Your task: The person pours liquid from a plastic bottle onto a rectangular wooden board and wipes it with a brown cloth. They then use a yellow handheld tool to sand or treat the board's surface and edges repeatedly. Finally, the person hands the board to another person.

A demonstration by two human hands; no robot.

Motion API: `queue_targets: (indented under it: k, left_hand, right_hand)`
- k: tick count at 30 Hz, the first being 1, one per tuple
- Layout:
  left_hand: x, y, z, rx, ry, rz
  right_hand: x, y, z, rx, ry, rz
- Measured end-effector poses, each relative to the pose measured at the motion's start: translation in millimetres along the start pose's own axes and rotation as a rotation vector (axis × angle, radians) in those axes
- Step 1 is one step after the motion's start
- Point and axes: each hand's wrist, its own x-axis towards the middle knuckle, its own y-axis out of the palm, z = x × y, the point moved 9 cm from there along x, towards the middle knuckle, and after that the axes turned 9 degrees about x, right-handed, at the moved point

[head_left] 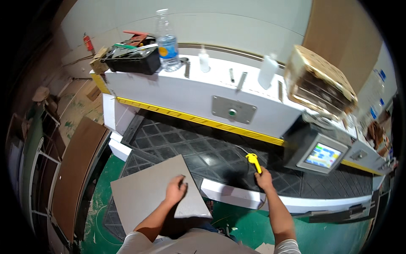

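Note:
My right hand (264, 179) is closed around the handle of a yellow air blow gun (253, 161), held above the dark machine bed. Its thin nozzle points away to the left, and a hose (263, 204) hangs below my wrist. Just over a flat grey-beige panel (144, 190) is my left hand (176, 190), fingers loosely bent and apart, with nothing visible in it; whether it touches the panel I cannot tell. The panel lies partly on the black diamond-patterned bed (169, 142) and reaches back toward my body, its near edge hidden by my left arm.
Across the bed runs a white machine beam (177, 91) with a yellow strip (198, 121) and a green button (232, 112). On it stand a black tool box (133, 60), water bottle (168, 51), white bottles and a worn block (319, 80). A control screen (323, 155) is at right, brown boards (78, 169) at left.

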Motion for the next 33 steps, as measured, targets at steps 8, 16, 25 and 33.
queue_targets:
  k: [8, 16, 25, 33]
  left_hand:
    - [4, -140, 226, 0.521, -0.315, -0.387]
    - [-35, -146, 229, 0.621, -0.366, -0.366]
    - [-36, -135, 228, 0.749, -0.532, -0.307]
    - [-28, -102, 195, 0.831, -0.530, -0.321]
  right_hand:
    - [-14, -2, 41, -0.022, -0.209, -0.273]
    - [-167, 113, 46, 0.402, 0.111, 0.428]
    - [-270, 231, 56, 1.108, 0.701, 0.783]
    - [-150, 34, 74, 0.718, 0.100, 0.558]
